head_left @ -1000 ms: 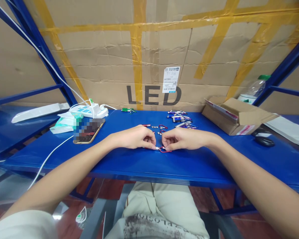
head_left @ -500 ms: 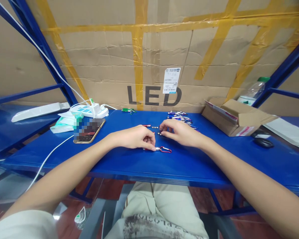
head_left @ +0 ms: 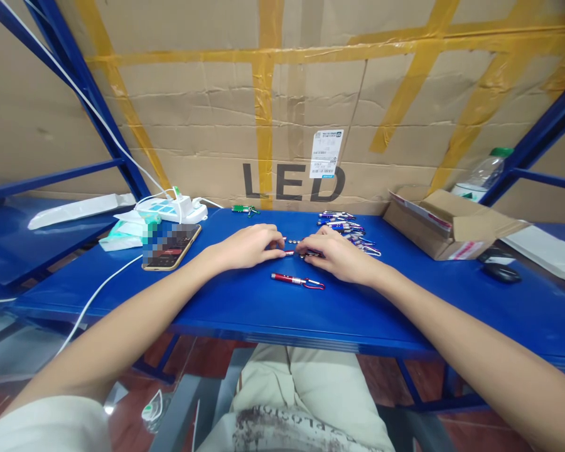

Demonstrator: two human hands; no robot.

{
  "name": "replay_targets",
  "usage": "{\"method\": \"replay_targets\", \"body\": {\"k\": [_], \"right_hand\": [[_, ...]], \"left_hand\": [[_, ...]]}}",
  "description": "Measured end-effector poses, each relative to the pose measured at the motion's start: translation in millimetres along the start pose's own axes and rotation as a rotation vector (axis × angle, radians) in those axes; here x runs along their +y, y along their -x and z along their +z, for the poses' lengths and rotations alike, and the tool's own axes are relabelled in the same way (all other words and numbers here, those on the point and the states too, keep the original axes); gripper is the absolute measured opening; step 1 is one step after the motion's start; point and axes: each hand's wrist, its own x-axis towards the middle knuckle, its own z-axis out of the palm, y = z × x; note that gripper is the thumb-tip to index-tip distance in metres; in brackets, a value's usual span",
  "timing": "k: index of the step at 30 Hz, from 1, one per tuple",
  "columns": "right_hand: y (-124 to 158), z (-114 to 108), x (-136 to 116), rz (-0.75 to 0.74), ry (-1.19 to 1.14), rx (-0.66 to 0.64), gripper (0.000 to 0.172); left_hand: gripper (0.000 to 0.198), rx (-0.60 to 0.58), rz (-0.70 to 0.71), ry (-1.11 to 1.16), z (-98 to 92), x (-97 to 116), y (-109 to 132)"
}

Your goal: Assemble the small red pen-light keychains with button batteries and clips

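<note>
My left hand (head_left: 252, 246) has curled fingers, its thumb and fingertips at the end of a short red metal tube (head_left: 289, 253). Opposite it, my right hand (head_left: 335, 252) is bent over the table, fingertips pinched around small silver button cells (head_left: 303, 255), partly covered by the fingers. More button cells (head_left: 292, 242) lie in a short row between the hands. Nearer to me rests a red keychain penlight (head_left: 289, 278) with a red carabiner clip, touched by neither hand.
Several blue and purple penlights (head_left: 339, 225) lie behind my right hand; a green one (head_left: 245, 209) is at the back. A phone (head_left: 172, 247) and power strip (head_left: 169, 208) are left. An open cardboard box (head_left: 452, 226) and black mouse (head_left: 501, 272) stand right.
My left hand has let go of the red penlight and moved up and left to the red tube. My right hand has shifted slightly toward me over the button cells.
</note>
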Motion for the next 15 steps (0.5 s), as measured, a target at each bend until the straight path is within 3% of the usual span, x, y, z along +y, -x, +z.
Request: {"method": "replay_targets", "body": {"k": [5,15], "right_hand": [[-0.3,0.8,-0.8,0.024,-0.017,-0.002,0.018],[-2.8,3.1,-7.8,0.077,-0.086,0.016,0.013]], "left_hand": [[0.032,-0.058,-0.006,-0.017,4.4,0.5,-1.2],[0.024,-0.028,0.017,0.016,6.9,-4.8,-1.6]]}}
